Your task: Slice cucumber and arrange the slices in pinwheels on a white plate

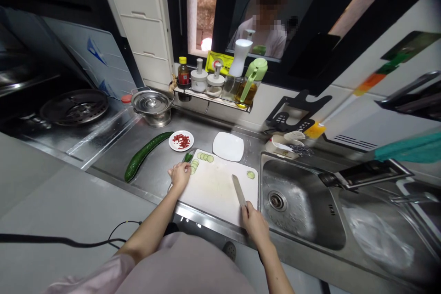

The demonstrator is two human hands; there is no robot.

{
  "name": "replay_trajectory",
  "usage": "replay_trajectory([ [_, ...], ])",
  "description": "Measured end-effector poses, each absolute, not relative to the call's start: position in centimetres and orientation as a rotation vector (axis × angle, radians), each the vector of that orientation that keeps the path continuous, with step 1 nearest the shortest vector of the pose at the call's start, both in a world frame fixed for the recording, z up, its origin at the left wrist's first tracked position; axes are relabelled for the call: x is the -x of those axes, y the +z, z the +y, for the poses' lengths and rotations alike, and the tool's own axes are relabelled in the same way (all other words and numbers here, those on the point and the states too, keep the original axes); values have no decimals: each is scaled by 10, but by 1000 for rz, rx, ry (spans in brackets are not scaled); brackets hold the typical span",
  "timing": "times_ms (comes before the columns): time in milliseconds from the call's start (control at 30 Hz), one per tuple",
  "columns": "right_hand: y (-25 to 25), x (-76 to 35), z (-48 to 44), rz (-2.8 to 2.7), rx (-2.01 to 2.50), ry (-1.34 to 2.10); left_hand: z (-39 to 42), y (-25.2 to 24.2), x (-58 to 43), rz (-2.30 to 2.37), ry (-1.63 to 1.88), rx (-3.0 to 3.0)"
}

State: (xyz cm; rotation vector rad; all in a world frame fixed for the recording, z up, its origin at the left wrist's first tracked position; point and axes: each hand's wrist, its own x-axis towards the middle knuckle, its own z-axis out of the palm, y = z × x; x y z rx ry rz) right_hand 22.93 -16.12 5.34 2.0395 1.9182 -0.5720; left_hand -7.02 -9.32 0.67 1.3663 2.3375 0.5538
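Shirt (182,264) nearest; right hand (255,223) grips knife (238,190); left hand (179,176), grip unclear, beside cucumber slices (195,164).

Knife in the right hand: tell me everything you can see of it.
The knife with a long, narrow, grey metal-looking blade is gripped in the person's bare right hand, which hides its handle. The far end looks blunt rather than pointed. The blade points away from the person, angled slightly left, over the right part of the white rectangular cutting board; whether they touch can't be told.
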Motion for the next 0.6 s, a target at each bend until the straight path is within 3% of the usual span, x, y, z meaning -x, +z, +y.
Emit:
replay_trajectory([
  [200, 52, -230, -160, 1915, -2035, -572, -75, 14, 45, 2266, 614, -1481],
  [600, 53, -227, -160, 1901, -2049, -586, -15, 16, 7, 2112, 219, -1824],
])
